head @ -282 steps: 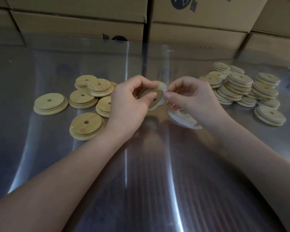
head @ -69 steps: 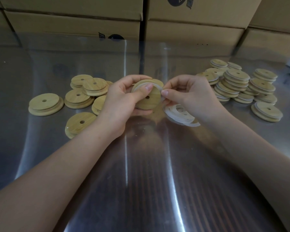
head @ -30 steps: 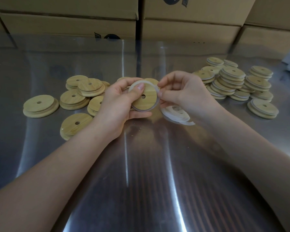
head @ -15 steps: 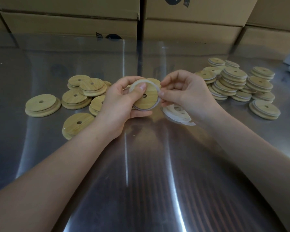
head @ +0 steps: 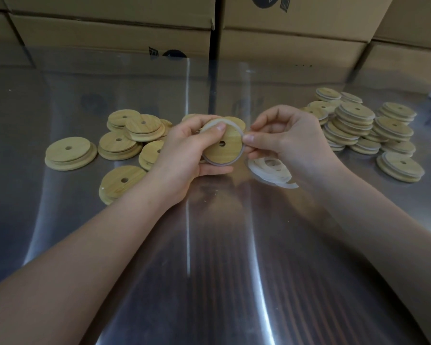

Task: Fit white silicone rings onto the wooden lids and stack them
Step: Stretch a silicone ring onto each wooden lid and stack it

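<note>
My left hand [head: 184, 150] grips a round wooden lid [head: 225, 149] with a small centre hole, thumb pressing its upper edge. A white silicone ring [head: 234, 125] runs around the lid's rim. My right hand [head: 284, 138] pinches that ring at the lid's right edge. Below my right hand lies a loose pile of white rings [head: 271, 170] on the metal table [head: 209, 270]. Bare wooden lids [head: 120, 145] lie scattered on the left. Stacks of ringed lids [head: 353, 123] stand on the right.
Cardboard boxes [head: 110, 28] line the back of the table. A single ringed lid stack [head: 399, 166] sits at the right, nearest me. One bare lid [head: 121, 180] lies close to my left wrist.
The ring has gone from partly on to seated around almost the whole rim. Both hands stay in place, turning the lid slightly. The piles have not moved.
</note>
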`<state>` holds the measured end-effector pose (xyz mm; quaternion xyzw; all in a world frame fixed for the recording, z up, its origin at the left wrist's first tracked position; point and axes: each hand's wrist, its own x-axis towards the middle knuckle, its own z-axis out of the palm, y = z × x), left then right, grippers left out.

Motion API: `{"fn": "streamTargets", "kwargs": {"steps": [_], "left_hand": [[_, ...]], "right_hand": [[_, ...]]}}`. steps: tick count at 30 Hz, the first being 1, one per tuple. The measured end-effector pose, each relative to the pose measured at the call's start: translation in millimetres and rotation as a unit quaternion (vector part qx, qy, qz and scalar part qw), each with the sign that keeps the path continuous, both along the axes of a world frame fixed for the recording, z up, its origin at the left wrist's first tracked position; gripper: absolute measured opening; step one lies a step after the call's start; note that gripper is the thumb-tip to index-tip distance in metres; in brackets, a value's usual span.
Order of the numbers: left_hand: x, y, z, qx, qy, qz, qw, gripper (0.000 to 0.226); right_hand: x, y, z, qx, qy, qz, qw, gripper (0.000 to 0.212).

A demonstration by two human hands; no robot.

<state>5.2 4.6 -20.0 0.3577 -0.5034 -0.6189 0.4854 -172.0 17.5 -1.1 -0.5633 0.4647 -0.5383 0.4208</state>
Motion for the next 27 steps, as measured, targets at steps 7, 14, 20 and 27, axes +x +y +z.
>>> {"fn": "streamTargets", "kwargs": {"steps": [7, 14, 20, 27], "left_hand": [[-1.7, 0.9, 3.4, 0.033, 0.038, 0.012, 0.999, 0.032], [-4.3, 1.1, 2.6, 0.058, 0.057, 0.026, 0.996, 0.020], [-4.6, 2.5, 2.7, 0.074, 0.073, -0.004, 0.995, 0.018], [-4.3, 3.3, 4.3, 0.074, 0.063, 0.003, 0.995, 0.016]], "right_hand": [[1.7, 1.4, 1.2, -0.018, 0.033, -0.004, 0.999, 0.020], [4.9, 2.3, -1.4, -0.006, 0.079, 0.022, 0.997, 0.008], [5.4, 0.2, -3.7, 0.002, 0.088, 0.020, 0.996, 0.009], [4.7, -0.8, -4.4, 0.022, 0.083, 0.027, 0.996, 0.011]]}}
